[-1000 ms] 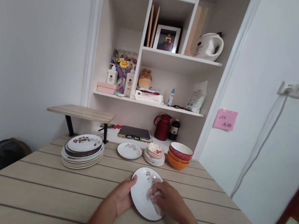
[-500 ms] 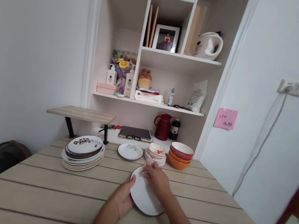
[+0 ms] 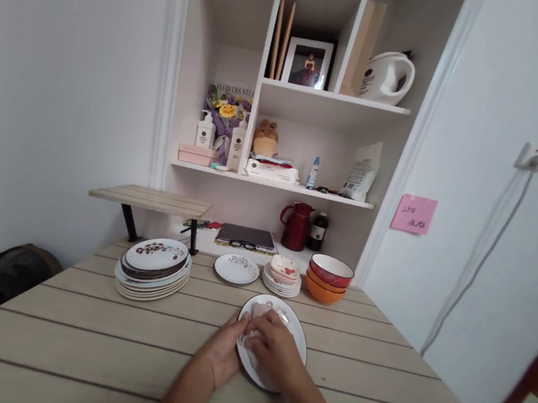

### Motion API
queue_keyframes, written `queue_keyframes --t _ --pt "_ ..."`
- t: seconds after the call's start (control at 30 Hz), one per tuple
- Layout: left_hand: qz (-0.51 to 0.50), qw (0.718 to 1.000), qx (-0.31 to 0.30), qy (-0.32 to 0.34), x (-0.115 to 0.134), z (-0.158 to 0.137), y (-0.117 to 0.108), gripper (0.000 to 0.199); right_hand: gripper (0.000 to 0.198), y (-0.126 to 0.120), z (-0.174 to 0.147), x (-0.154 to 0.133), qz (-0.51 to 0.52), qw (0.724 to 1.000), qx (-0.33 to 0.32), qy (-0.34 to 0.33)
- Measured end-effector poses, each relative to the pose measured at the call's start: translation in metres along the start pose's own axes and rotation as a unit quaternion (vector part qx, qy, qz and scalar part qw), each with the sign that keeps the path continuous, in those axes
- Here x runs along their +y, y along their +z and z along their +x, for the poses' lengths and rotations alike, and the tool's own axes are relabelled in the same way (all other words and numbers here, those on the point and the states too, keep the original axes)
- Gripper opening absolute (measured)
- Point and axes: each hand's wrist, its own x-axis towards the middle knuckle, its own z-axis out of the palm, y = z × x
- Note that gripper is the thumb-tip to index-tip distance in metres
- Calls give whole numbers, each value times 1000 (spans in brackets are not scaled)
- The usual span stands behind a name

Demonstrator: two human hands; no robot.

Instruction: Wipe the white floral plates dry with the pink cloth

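Low over the table, my left hand (image 3: 222, 349) grips the left rim of a white plate (image 3: 296, 340) with a dark edge and a floral print. My right hand (image 3: 272, 347) is closed on a pale cloth or tissue (image 3: 260, 309), pressed against the plate's upper face. The hand covers much of the plate's middle and part of the print. Beyond them lies another floral plate (image 3: 237, 269). Just right of that stands a stack of small plates (image 3: 281, 287) topped by small patterned dishes (image 3: 285, 268).
Stacked plates (image 3: 155, 257) stand at the left, near a small raised wooden shelf (image 3: 151, 199) on black legs. At the back right are stacked red and orange bowls (image 3: 328, 281). Behind the table are a laptop (image 3: 247, 236), a red jug (image 3: 296, 226) and a dark bottle (image 3: 318, 231).
My right hand has slid the cloth lower and nearer my left thumb on the plate. The plate's floral print now shows at its upper part. The camera view has shifted slightly.
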Motion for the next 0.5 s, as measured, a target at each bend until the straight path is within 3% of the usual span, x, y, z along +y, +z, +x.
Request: queue_keyframes --t 0.13,0.2,0.33,0.43,0.5 --pt "18 1000 18 -3 1 0 1 46 27 -6 13 13 -13 994 94 48" --pt "25 1000 17 -9 0 0 0 49 27 -17 10 24 -35 990 108 87" --pt "31 999 13 -13 -1 -2 1 52 22 -36 -8 36 -92 988 20 122" --pt "26 999 17 -10 -1 -2 1 54 16 -35 -18 30 -99 989 -56 94" --pt "22 1000 16 -10 -1 -2 1 55 14 -26 -17 22 -86 991 -71 67"
